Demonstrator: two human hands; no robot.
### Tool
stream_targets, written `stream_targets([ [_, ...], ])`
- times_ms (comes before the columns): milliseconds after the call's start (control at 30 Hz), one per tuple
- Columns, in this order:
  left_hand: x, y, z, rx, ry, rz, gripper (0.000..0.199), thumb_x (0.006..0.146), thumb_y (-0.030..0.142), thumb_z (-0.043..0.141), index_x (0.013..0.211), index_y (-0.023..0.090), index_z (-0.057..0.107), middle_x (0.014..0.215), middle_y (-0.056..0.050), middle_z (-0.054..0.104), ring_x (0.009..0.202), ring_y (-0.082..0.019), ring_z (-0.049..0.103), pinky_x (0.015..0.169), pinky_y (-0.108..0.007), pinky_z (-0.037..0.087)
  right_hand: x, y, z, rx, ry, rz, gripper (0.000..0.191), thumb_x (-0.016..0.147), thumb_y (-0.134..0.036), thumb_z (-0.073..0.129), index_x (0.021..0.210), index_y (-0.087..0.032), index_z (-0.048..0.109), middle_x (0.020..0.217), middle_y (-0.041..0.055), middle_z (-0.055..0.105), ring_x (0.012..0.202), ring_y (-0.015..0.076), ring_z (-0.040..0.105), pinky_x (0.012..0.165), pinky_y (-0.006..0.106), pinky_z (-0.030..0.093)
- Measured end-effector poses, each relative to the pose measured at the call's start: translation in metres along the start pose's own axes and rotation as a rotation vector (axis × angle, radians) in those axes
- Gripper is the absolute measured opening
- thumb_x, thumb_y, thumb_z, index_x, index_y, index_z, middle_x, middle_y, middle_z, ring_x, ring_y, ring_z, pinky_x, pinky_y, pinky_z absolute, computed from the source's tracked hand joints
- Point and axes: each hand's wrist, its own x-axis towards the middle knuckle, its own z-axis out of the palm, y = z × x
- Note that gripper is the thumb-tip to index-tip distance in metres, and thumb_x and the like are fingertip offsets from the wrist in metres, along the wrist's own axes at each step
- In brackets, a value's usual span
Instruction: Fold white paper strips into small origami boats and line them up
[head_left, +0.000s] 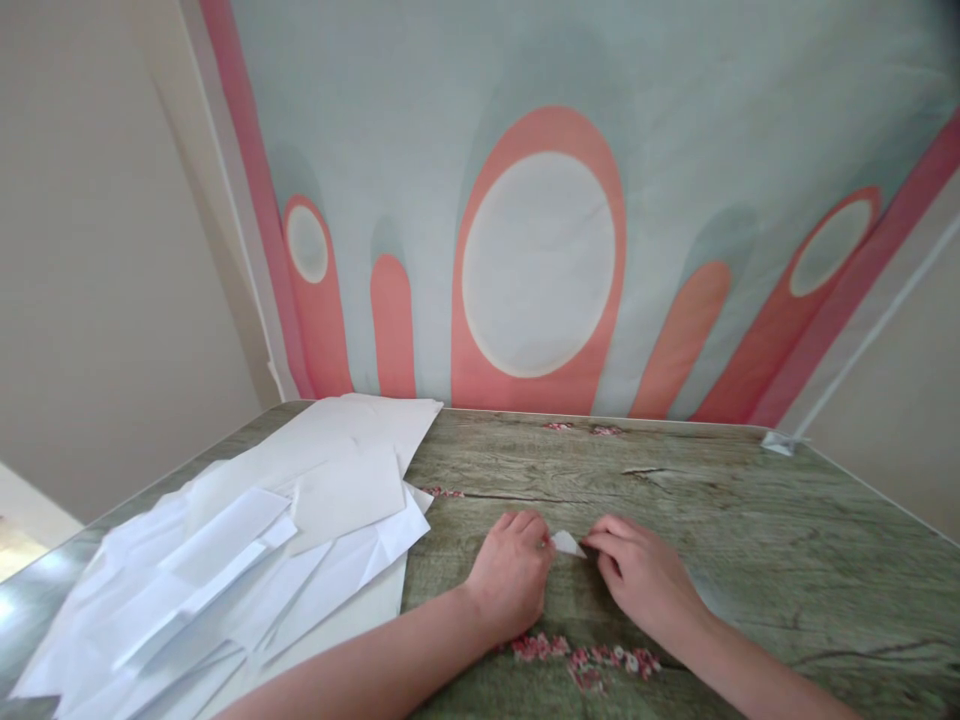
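Note:
A small piece of white folded paper (568,544) shows between my two hands, just above or on the wood-patterned tabletop. My left hand (513,575) is closed, fingers curled, at the paper's left side and hiding part of it. On the other side, the thumb and fingers of my right hand (637,570) pinch the paper's right corner. How much of the paper lies inside my left hand I cannot tell.
To the left lies a loose, overlapping pile of white paper sheets (349,495), some folded. The table (750,510) has a wood print with pink flowers. Behind its back edge hangs a backdrop (420,150) with coral shapes. A small crumpled clear piece (780,443) sits at the far right corner.

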Motion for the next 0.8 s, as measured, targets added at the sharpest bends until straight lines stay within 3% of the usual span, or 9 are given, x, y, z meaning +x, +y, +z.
stream_targets([
  [133, 0.000, 0.000, 0.003, 0.003, 0.008, 0.013, 0.019, 0.080, 0.016, 0.047, 0.093, 0.013, 0.060, 0.095, -0.010, 0.055, 0.102, -0.024, 0.045, 0.087, -0.037, 0.038, 0.006, 0.004, 0.007, 0.131, 0.055, 0.057, 0.019, 0.086, -0.027, 0.044, 0.080, -0.021, 0.062, 0.080, 0.0021, 0.059, 0.071, 0.0164, 0.056, 0.065, 0.028, 0.042],
  [267, 0.000, 0.001, 0.004, -0.003, 0.026, 0.022, 0.018, 0.082, 0.016, 0.045, 0.091, 0.013, 0.060, 0.093, -0.009, 0.055, 0.099, -0.023, 0.047, 0.087, -0.036, 0.039, 0.008, 0.005, 0.019, 0.158, 0.055, 0.082, 0.020, 0.083, -0.037, 0.052, 0.073, -0.020, 0.057, 0.075, 0.0019, 0.057, 0.069, 0.0171, 0.055, 0.063, 0.029, 0.042],
  [800, -0.001, -0.005, 0.008, -0.158, 0.100, 0.003, 0.014, 0.071, 0.016, 0.054, 0.083, 0.016, 0.062, 0.092, -0.006, 0.058, 0.090, -0.021, 0.050, 0.081, -0.032, 0.040, 0.008, 0.009, 0.031, 0.187, 0.031, 0.151, 0.020, 0.083, -0.040, 0.051, 0.082, -0.022, 0.058, 0.081, 0.0029, 0.058, 0.073, 0.0192, 0.056, 0.066, 0.030, 0.040],
])
